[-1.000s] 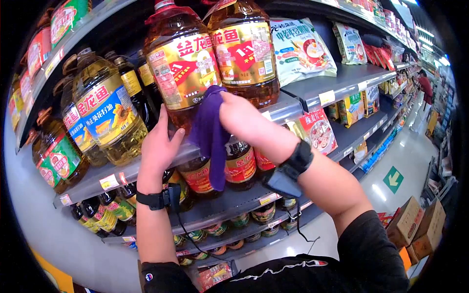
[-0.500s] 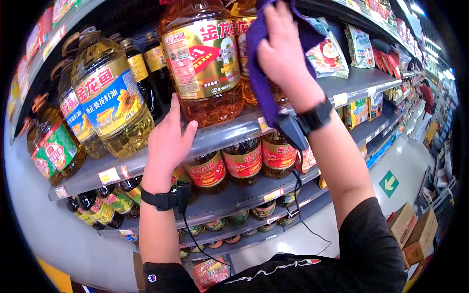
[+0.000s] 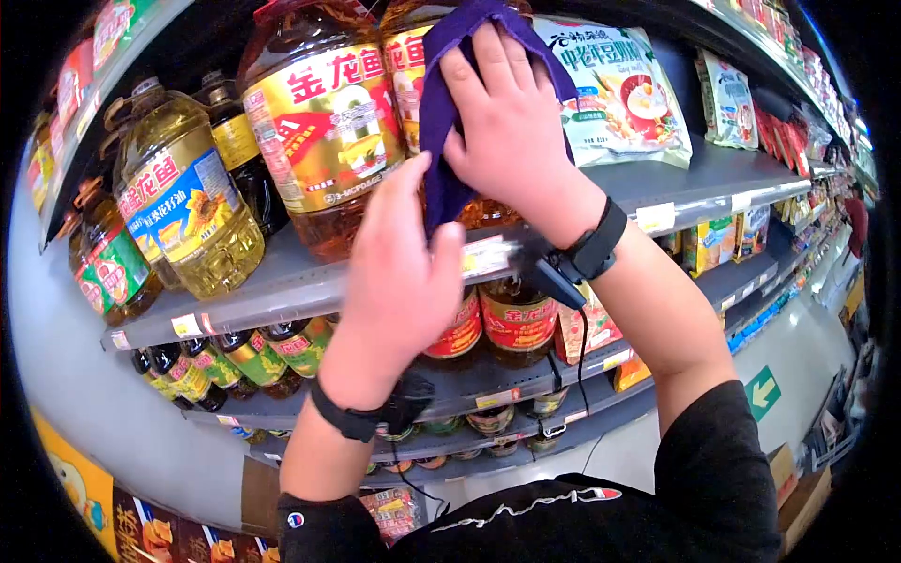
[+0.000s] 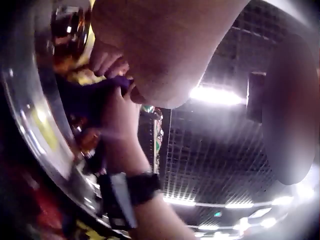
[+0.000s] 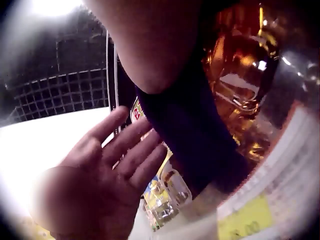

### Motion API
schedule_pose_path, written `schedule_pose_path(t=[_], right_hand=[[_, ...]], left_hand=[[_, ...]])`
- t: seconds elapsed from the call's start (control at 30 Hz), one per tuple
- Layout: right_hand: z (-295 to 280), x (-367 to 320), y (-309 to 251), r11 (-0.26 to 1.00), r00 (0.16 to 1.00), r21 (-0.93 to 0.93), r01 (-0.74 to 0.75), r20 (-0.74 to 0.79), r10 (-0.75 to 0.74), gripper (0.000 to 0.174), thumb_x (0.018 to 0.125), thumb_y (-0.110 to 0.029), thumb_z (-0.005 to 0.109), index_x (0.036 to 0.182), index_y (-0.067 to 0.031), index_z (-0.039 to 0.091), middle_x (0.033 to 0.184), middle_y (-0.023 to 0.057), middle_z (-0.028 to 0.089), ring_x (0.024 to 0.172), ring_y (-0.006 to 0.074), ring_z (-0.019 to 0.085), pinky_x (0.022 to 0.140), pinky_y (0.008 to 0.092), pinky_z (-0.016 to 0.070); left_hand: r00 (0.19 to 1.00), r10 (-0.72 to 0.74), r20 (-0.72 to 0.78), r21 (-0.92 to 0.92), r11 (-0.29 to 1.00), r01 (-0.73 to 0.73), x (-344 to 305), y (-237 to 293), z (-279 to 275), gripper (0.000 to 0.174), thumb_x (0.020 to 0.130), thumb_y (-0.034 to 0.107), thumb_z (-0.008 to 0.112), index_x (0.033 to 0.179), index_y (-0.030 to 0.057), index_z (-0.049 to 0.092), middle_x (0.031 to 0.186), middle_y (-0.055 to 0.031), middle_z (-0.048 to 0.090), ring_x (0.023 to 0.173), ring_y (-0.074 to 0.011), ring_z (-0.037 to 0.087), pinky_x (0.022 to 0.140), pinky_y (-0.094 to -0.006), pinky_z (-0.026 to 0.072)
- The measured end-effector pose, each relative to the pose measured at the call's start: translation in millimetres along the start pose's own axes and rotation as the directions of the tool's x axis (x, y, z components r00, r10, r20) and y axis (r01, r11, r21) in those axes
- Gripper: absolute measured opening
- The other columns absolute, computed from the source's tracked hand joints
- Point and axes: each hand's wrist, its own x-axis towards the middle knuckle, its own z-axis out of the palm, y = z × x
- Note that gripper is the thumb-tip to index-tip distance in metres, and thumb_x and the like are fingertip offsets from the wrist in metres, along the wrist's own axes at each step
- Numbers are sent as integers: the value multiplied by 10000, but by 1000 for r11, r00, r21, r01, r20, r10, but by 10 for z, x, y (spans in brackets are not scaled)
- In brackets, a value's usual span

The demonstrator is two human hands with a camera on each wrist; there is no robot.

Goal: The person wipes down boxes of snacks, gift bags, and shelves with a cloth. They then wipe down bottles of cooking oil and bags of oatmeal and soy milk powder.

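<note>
My right hand point(image 3: 497, 84) grips a purple cloth point(image 3: 439, 122) and presses it against the front of a large gold-labelled oil bottle point(image 3: 405, 66) on the upper shelf. The cloth hangs down from under my palm. My left hand point(image 3: 413, 206) is raised just below and left of the cloth, fingers straight and holding nothing. In the right wrist view the left hand point(image 5: 100, 170) shows an open palm beside the cloth point(image 5: 195, 135) and the amber bottle point(image 5: 240, 65). The left wrist view shows the right hand point(image 4: 120, 115) pinching the cloth point(image 4: 85, 97).
A second gold-labelled bottle point(image 3: 319, 122) stands left of the wiped one, and a blue-labelled bottle point(image 3: 183, 216) further left. A snack bag point(image 3: 619, 94) lies to the right. The grey shelf edge point(image 3: 282, 291) carries price tags. Smaller bottles point(image 3: 516, 319) fill lower shelves. The aisle floor point(image 3: 762, 392) is at right.
My left hand left the shelf edge and rose toward the cloth. My right hand swept the cloth from the bottle's lower part up to its upper front.
</note>
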Motion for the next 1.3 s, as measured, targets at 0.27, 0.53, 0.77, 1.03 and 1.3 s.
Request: schedule_pose_path(t=[0.27,0.53,0.77,1.03,1.3], right_hand=[[-63,-31,273,972,993,212,104,37,-114,617,750,-289,681,1306,-50,558,1387,226,487,1287,398,472,1022,523,410],[57,-225,840,858,999,513,-15,43,-8,665,776,-161,609,1378,60,433,1461,330,370,1356,488,369,1155,486,317],[151,-412,892,-41,747,774,-632,623,232,629,1000,-216,447,1513,60,209,1407,268,485,1300,317,484,1092,359,377],[-73,-633,516,581,912,703,-411,308,272,586,864,-73,506,1389,110,322,1389,407,358,1276,555,382,1129,493,315],[79,122,752,716,969,670,-194,18,246,579,867,-118,533,1387,77,373,1404,352,383,1277,508,401,1115,494,324]], left_hand=[[960,-181,-214,209,951,226,175,131,672,654,920,195,610,1444,-90,341,1349,-338,516,1230,-453,553,1020,-466,449],[996,-41,-77,419,905,70,115,509,958,790,845,260,644,1462,-96,305,1371,-413,437,1275,-564,455,1088,-527,385],[899,-213,-383,-74,977,200,458,77,537,315,937,82,557,1208,-72,510,1148,-198,602,1065,-255,604,975,-374,472],[916,-328,-229,56,936,349,374,-87,827,650,1038,244,483,1530,-58,184,1421,-322,462,1282,-422,517,1055,-434,419],[955,-191,-226,409,871,271,256,208,885,658,967,133,547,1515,-59,239,1416,-354,447,1272,-498,489,1034,-494,429]])
